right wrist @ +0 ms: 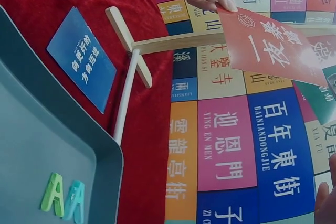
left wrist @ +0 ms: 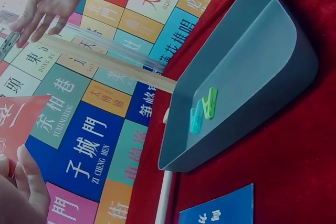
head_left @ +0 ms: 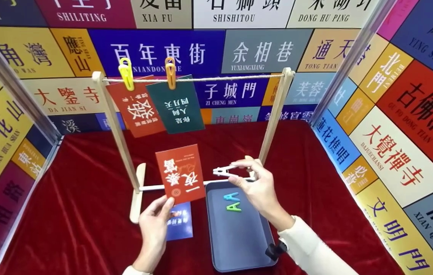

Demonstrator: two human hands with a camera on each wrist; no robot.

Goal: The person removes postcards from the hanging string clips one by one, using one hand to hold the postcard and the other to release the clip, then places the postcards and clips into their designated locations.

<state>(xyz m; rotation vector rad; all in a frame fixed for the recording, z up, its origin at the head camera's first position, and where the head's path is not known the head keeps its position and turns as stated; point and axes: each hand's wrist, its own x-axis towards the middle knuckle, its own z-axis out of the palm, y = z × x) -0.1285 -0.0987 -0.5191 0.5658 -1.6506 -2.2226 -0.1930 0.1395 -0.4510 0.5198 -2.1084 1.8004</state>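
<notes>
My left hand (head_left: 154, 227) pinches a red card (head_left: 181, 173) by its lower edge, thumb in front, and holds it up before the wooden rack. In my right hand (head_left: 258, 185) a white clothespin (head_left: 223, 170) is pinched between thumb and fingers, to the right of the card and apart from it. Above, a rope (head_left: 239, 78) spans the rack. From it hang another red card (head_left: 136, 110) under a yellow clothespin (head_left: 126, 74) and a dark green card (head_left: 177, 107) under an orange clothespin (head_left: 170, 72). Only part of the left hand shows in the left wrist view.
A grey tray (head_left: 235, 244) lies at the right with a blue clothespin (head_left: 231, 197) and a green clothespin (head_left: 234, 207) inside. A blue card (left wrist: 223, 211) lies on the red cloth (head_left: 86, 214) beside it. The rack's wooden posts (head_left: 277, 110) stand behind the hands.
</notes>
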